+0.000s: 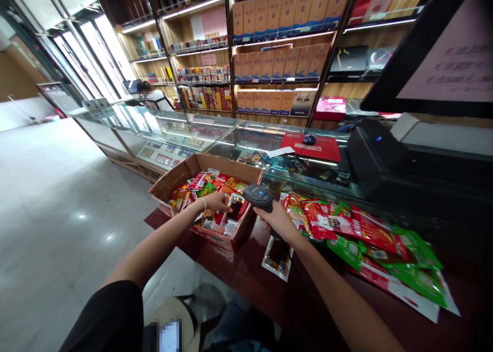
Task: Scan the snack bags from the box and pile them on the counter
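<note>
My left hand [216, 202] is over the open cardboard box [246, 173], its fingers closed on the edge of a dark snack packet [235, 208] with a pale border. Around it the box holds a heap of red, orange and green snack packets [206, 187]. Just right of the box, my right hand [278, 219] grips a black barcode scanner [257, 195] with a small blue light on top. The scanner's head points toward the box and the dark packet. Below my right hand, another dark packet [278, 259] with a white border lies flat on the dark red counter [246, 275].
A pile of red and green packets [358, 234] lies on the right. Behind stands a glass display case [185, 128] with a red mouse pad [327, 149] and mouse [309, 139]. A monitor [442, 59] rises at right. A seated person [156, 96] is far left.
</note>
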`<move>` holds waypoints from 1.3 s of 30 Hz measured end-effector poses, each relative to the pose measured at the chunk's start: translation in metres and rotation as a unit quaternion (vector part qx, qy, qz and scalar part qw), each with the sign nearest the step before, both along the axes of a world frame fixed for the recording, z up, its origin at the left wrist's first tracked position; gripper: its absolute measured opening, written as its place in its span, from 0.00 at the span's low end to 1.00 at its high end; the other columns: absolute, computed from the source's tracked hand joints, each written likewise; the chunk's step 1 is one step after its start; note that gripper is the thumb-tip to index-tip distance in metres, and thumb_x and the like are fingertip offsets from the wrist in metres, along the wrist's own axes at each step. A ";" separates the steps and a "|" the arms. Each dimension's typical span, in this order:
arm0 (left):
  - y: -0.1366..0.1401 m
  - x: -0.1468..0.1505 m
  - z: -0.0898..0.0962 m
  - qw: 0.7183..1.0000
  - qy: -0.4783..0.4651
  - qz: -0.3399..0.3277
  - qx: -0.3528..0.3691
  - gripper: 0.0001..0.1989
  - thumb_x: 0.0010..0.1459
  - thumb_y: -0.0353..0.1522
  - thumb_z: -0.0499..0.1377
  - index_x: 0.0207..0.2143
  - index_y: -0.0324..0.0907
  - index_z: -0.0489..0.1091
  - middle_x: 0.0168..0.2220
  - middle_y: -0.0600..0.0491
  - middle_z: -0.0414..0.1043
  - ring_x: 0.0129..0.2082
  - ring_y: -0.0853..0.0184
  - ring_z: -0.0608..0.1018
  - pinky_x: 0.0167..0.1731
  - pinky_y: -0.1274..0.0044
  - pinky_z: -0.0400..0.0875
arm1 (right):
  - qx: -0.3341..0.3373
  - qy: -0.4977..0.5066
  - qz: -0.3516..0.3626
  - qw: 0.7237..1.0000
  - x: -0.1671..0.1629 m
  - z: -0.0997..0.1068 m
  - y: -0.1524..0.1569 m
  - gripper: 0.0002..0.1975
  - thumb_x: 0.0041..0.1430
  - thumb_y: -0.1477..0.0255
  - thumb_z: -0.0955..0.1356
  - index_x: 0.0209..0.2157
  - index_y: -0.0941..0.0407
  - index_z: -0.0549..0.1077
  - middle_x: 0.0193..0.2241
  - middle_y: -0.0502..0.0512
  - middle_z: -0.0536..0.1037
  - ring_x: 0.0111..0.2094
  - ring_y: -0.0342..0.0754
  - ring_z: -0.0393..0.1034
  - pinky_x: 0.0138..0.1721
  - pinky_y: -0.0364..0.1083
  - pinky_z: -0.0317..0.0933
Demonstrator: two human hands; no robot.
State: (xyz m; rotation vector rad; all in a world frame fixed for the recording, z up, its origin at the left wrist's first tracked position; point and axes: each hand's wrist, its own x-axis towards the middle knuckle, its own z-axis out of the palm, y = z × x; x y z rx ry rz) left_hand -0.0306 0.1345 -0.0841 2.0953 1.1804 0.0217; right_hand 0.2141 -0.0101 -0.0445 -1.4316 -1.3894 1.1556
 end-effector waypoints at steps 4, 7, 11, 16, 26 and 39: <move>-0.007 0.004 0.002 0.999 -0.015 -0.029 -0.012 0.16 0.38 0.44 0.67 0.16 0.41 0.70 0.13 0.58 0.64 0.15 0.72 0.62 0.18 0.80 0.53 | 0.004 -0.005 -0.002 1.000 0.005 0.002 -0.002 0.14 0.54 0.59 0.68 0.28 0.55 0.64 0.13 0.45 0.67 0.13 0.42 0.62 0.16 0.41 0.58; -0.014 0.007 0.005 0.995 -0.026 -0.082 -0.054 0.13 0.42 0.41 0.65 0.19 0.41 0.72 0.16 0.57 0.68 0.17 0.71 0.66 0.20 0.80 0.58 | 0.011 -0.013 -0.003 1.000 0.006 0.005 -0.003 0.14 0.54 0.60 0.67 0.27 0.55 0.64 0.12 0.45 0.67 0.13 0.42 0.62 0.16 0.41 0.57; -0.010 0.006 0.014 0.996 -0.072 0.035 -0.023 0.11 0.43 0.39 0.63 0.24 0.40 0.72 0.19 0.56 0.70 0.19 0.68 0.70 0.21 0.79 0.63 | 0.024 -0.018 -0.001 1.000 0.008 0.012 -0.006 0.14 0.54 0.60 0.67 0.26 0.55 0.65 0.10 0.45 0.66 0.13 0.43 0.62 0.17 0.41 0.58; 0.005 -0.004 0.036 0.909 -0.322 0.264 0.014 0.21 0.46 0.45 0.62 0.35 0.38 0.69 0.26 0.54 0.72 0.23 0.68 0.73 0.24 0.78 0.68 | 0.023 -0.035 -0.008 0.999 0.012 0.023 -0.011 0.13 0.53 0.59 0.67 0.27 0.55 0.65 0.10 0.45 0.65 0.13 0.43 0.62 0.17 0.41 0.56; -0.002 -0.007 0.050 0.853 -0.445 0.271 -0.043 0.28 0.46 0.49 0.64 0.42 0.37 0.71 0.27 0.54 0.73 0.23 0.69 0.74 0.28 0.75 0.70 | 0.041 -0.054 -0.004 0.998 0.002 0.030 -0.010 0.14 0.51 0.61 0.68 0.34 0.57 0.68 0.12 0.43 0.65 0.12 0.43 0.61 0.15 0.41 0.54; -0.003 -0.013 0.052 0.929 -0.170 0.190 0.270 0.20 0.55 0.45 0.55 0.28 0.39 0.78 0.26 0.53 0.76 0.29 0.66 0.75 0.29 0.80 0.62 | 0.069 -0.060 -0.040 0.995 0.000 0.046 -0.015 0.14 0.52 0.63 0.68 0.37 0.58 0.71 0.13 0.44 0.67 0.13 0.43 0.61 0.16 0.42 0.56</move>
